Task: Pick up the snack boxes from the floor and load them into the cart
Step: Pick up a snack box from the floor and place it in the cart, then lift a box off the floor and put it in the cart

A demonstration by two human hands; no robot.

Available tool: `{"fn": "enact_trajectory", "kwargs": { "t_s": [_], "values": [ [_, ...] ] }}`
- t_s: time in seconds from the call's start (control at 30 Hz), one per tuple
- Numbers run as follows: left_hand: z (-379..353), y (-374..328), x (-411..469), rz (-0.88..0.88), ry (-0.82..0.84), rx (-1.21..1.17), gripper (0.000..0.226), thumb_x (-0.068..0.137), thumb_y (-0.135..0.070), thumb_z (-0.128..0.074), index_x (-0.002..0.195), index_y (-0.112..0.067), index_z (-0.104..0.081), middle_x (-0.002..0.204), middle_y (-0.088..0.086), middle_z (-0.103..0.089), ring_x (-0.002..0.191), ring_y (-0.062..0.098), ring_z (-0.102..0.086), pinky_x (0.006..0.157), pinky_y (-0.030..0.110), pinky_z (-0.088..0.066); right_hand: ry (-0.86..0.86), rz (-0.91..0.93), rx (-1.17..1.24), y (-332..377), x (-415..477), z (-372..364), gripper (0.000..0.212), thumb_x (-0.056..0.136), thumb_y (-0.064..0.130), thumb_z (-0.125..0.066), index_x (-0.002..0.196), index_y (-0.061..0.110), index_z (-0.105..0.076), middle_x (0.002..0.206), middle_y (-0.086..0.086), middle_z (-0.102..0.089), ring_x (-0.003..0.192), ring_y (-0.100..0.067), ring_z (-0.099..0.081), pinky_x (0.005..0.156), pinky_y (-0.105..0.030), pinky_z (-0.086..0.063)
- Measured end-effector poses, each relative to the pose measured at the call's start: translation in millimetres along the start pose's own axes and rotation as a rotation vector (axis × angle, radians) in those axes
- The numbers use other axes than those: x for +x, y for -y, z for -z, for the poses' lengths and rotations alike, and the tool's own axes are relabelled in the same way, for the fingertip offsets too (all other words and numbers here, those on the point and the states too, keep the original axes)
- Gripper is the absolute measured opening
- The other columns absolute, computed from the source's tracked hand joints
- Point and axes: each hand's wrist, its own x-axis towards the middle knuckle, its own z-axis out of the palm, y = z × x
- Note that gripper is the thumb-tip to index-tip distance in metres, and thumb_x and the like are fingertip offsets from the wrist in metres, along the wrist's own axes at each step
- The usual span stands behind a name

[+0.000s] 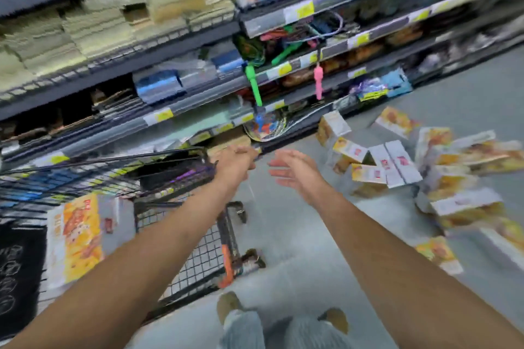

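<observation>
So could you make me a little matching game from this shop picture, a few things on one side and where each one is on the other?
Things:
1. snack box with orange front
2. pile of snack boxes
3. green handle
4. right hand

Places:
A. hanging from the shelf
B. inside the cart
C. empty, above the floor
D. scattered on the floor at right

Pairs: 1-B, 2-D, 3-A, 4-C

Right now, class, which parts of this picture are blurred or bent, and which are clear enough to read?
Head view: motion blur smears the shelves and the boxes on the floor; the wide lens bends the shelf lines; both hands, left and right, empty and open, are fairly sharp; the box in the cart is soft, print unreadable.
</observation>
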Motion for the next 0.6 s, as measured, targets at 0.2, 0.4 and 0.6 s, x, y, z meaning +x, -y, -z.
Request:
{"fn": "enact_trajectory", "kwargs": {
  "t_s": [0.2,0.4,0.6],
  "values": [
    [-162.7,-31.6,-35.4,0.010,0.239,0.059,0.006,0.089,-0.019,-0.058,0.094,-0.020,-0.060,0.091,0.000,-0.061,0.075,0.010,-0.059,0.062,0.023,-0.039,-0.147,-0.036,0.079,-7.5,-16.4,160.6,0.010,0.097,0.015,-0.050,0.090,0.021,-0.054,0.090,-0.004,-0.066,0.073,-0.016,-0.061,0.071,-0.030,-0.046],
    [-281.9,-36.3,-65.3,0.055,0.429,0.159,0.010,0.089,-0.020,-0.057,0.079,-0.022,-0.058,0.086,-0.005,-0.061,0.069,0.007,-0.056,0.059,0.022,-0.036,-0.296,-0.097,0.169,-25.5,-32.0,278.2,0.016,0.096,0.017,-0.054,0.112,0.016,-0.056,0.099,-0.006,-0.067,0.080,-0.019,-0.064,0.065,-0.027,-0.047],
    [-363.2,-29.9,-79.2,0.092,0.588,0.286,0.013,0.090,-0.025,-0.058,0.078,-0.023,-0.057,0.091,-0.002,-0.063,0.072,0.010,-0.056,0.062,0.023,-0.036,-0.421,-0.136,0.297,-53.0,-40.2,360.6,0.003,0.092,0.019,-0.059,0.094,0.018,-0.059,0.099,-0.009,-0.068,0.083,-0.021,-0.064,0.071,-0.030,-0.047]
  ]
}}
